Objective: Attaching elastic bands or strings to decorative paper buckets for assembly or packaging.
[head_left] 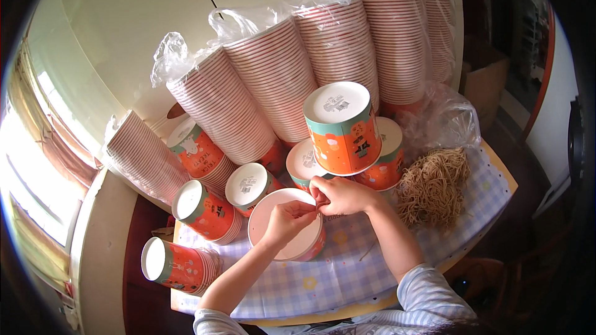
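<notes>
My left hand (287,222) and my right hand (343,196) meet over an orange-and-teal paper tub (254,226), its pale inside facing up. Both hands are closed, thumbs pinched against fingers, with their tips almost touching. Whatever thin thing lies between the fingertips is too small to make out. Just beyond my right hand, an upturned paper tub (345,139) rests on top of other upturned tubs, its white base uppermost. To the right of that hand lies a tangled heap of tan string (434,186).
Tall stacks of nested tubs (267,74) in clear plastic bags lean along the back. Shorter upturned stacks (214,214) stand at the left. A crumpled plastic bag (447,115) sits behind the string. A blue checked cloth (347,279) covers the table; a curtained window (46,167) is far left.
</notes>
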### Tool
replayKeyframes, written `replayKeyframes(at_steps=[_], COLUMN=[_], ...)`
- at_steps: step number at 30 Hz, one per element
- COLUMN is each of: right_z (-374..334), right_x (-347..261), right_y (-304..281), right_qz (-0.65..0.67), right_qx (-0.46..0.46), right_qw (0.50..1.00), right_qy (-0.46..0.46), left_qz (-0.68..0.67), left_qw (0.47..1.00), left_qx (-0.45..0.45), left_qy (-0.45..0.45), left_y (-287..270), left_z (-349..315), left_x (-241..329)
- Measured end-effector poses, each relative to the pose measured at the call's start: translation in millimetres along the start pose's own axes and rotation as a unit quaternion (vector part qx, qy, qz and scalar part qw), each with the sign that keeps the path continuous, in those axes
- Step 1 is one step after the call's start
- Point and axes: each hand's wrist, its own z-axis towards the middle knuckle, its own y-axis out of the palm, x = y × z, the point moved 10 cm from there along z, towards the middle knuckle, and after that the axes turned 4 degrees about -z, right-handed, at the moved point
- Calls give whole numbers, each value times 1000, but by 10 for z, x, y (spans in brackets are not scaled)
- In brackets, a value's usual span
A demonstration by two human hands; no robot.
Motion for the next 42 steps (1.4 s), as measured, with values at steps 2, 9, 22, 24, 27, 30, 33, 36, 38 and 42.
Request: replayKeyframes(at_steps=[2,9,22,24,27,30,33,36,38,42], right_z=[4,-11,-32,-27,-25,-26,-35,-45,-38,-37], right_x=[23,-5,-3,-35,-65,-73,-71,-68,-81,-102], right_y=[-5,-56,-32,-21,-18,-20,0,-4,-1,-23], right_qz=[-1,-4,-17,-26,-45,-42,-20,-15,-11,-23], right_qx=[10,32,12,13,7,-2,-18,-26,-21,-14], right_qw=[1000,999,1000,999,998,999,999,999,999,999], right_qy=[-5,-16,-13,-35,-36,-27,-37,-27,-34,-29], left_qz=[18,136,167,174,177,160,141,121,106,46], left_qw=[1000,989,973,972,970,974,979,984,988,997], left_qx=[-3,23,42,33,20,15,19,28,35,-24], left_qy=[22,56,155,157,165,161,146,124,107,55], left_y=[33,16,53,71,99,88,82,49,-4,49], left_z=[-9,-10,-82,-90,-105,-114,-100,-57,-17,17], left_x=[56,160,367,378,411,422,397,310,210,57])
